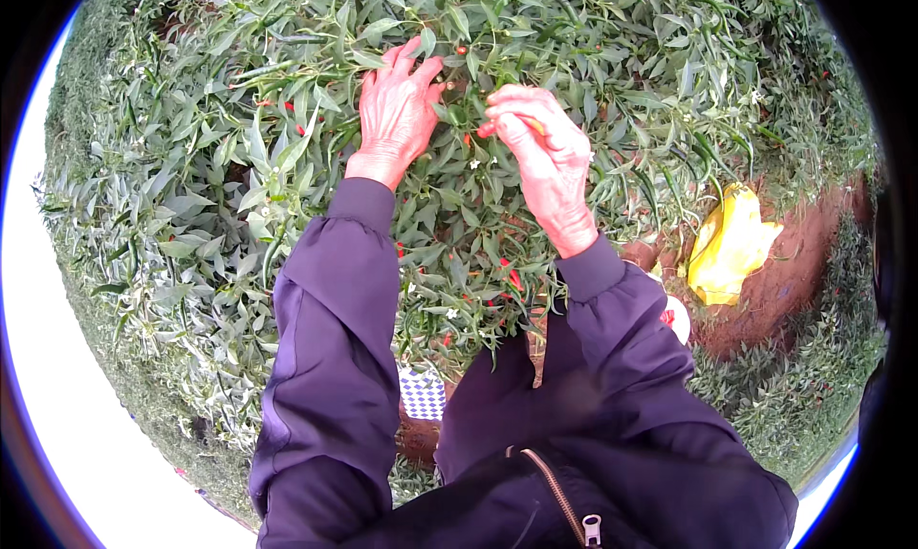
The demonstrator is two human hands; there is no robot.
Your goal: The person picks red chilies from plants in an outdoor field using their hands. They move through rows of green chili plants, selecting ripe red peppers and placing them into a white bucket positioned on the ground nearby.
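My left hand point(401, 108) lies back-up among the leaves of a chili pepper plant point(459, 190). Its fingers are apart, and leaves cover some fingertips. To its right, my right hand point(546, 144) is curled with a red chili pepper point(488, 129) poking out past the thumb. Something yellowish shows inside its curled fingers, too little to name. A small red chili point(461, 50) hangs just above the gap between my hands. Below them, more red chilies point(510, 273) show in the foliage. Long green chilies point(265, 70) hang left of my left hand.
A yellow plastic bag point(728, 248) sits on the reddish soil point(803, 262) at right. Near my right sleeve, a white container point(678, 321) with red contents is partly hidden. A blue-and-white checkered item point(423, 392) shows beside my left sleeve. Dense chili plants surround me.
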